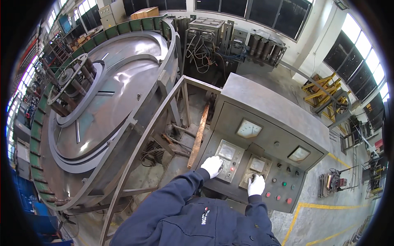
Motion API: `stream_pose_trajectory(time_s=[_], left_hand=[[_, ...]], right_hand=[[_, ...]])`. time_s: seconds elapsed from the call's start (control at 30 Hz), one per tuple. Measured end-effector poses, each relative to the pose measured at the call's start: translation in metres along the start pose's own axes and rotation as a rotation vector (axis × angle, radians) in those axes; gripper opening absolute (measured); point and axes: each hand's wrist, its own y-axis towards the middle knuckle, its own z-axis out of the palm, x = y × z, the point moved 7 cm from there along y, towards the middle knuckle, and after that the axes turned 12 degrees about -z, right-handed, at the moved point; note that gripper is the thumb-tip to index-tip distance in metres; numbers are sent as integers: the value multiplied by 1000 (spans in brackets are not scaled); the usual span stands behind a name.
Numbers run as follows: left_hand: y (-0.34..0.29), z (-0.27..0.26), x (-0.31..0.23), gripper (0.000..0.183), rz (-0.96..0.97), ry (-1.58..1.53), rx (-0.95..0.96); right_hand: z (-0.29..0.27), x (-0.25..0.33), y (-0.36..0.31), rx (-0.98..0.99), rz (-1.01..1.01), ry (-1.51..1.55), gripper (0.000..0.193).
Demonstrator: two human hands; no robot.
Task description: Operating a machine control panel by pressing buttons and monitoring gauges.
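Note:
I stand at a grey metal control console [262, 102] with round-cornered meters, small knobs and red and green push buttons. My left hand [212, 165], in a white glove, rests on the left instrument panel [227, 160], fingers closed on a knob beside a lit red lamp. My right hand [256, 185], also gloved, grips a knob on the middle panel [255, 169] below a small meter. Both sleeves are dark blue.
A large round steel machine table [102, 102] with green rim segments fills the left. An angled steel frame [164, 110] and a rusty bar [199, 135] stand between it and the console. Yellow floor lines [316, 207] and yellow stands [324, 92] lie to the right.

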Motion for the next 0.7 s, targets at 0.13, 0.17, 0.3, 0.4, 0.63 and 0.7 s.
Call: stream_pose_trajectory(time_s=[0.13, 0.17, 0.3, 0.4, 0.63, 0.7], left_hand=[[7, -14, -26, 16, 38, -44, 92], [7, -20, -32, 15, 51, -52, 59], [2, 8, 15, 21, 13, -36, -60], [5, 15, -2, 24, 56, -7, -38], [8, 19, -4, 25, 92, 8, -52], [6, 14, 1, 24, 87, -3, -73]], right_hand=[[-35, 8, 3, 90, 20, -3, 21], [-39, 5, 0, -16, -2, -64, 22], [-6, 16, 26, 48, 6, -57, 17], [-3, 0, 3, 41, 62, -36, 18], [1, -4, -3, 46, 58, -86, 19], [4, 1, 6, 44, 48, -101, 19]])
